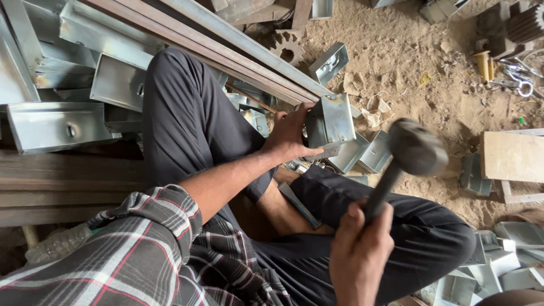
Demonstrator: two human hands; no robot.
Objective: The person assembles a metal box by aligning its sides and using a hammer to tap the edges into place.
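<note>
My left hand [290, 136] grips a small galvanised metal box [331, 120], holding it on edge above the sandy floor between my legs. My right hand [360, 249] is closed around the dark handle of a hammer [411, 152]. Its round head is raised and blurred, to the right of the box and apart from it. My legs in dark trousers frame the spot, left knee [175, 85] raised, right thigh [408, 226] low. A checked sleeve [141, 249] covers my left upper arm.
More open metal boxes [362, 153] lie just behind the held one and at the lower right [510, 266]. Long steel channels [226, 39] and stacked folded sheet parts [56, 124] fill the left. A gear wheel [287, 48], a wooden board [513, 156], loose hooks and rings [518, 76] lie on the sand.
</note>
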